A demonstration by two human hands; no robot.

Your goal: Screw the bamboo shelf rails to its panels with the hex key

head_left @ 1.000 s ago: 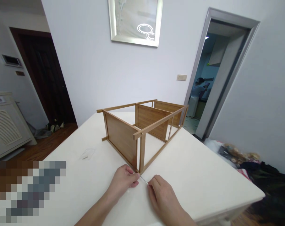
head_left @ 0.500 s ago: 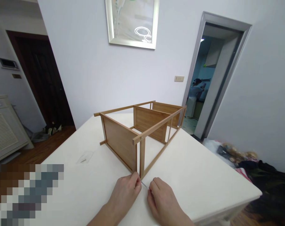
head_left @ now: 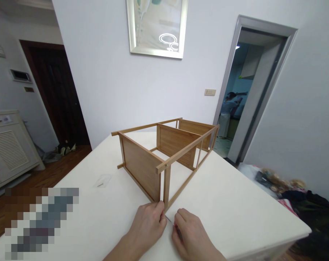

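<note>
A: Two bare hands at the front of the table (head_left: 235, 203), one wooden rack (head_left: 177, 145) lying on its side between them and the wall. Count the parts for me!

B: Three panels (head_left: 141, 163) set across it, four long legs (head_left: 115, 133) running away from us, and one bolt head (head_left: 167, 165) showing on the nearer upper leg.

A: And off to the left, one clear little bag (head_left: 103, 180), lying flat, a single small pin-like piece (head_left: 100, 185) showing there!

B: Now the grip. The right hand (head_left: 190, 230) has its fingers wrapped close round one thin rod (head_left: 168, 219); the end in the palm is mostly hidden.

A: The left hand (head_left: 150, 221)?

B: Fingers curled in tight, right up at the rack's nearest lower corner. Whether they pinch anything, I can't tell; the knuckles cover it.

A: So where's the rack from there?

B: Straight beyond both hands, its near corner just past the left fingertips. The right hand sits a little apart, to the right of that corner, and its rod slants across the gap towards it. The bag lies well left of both hands!
</note>
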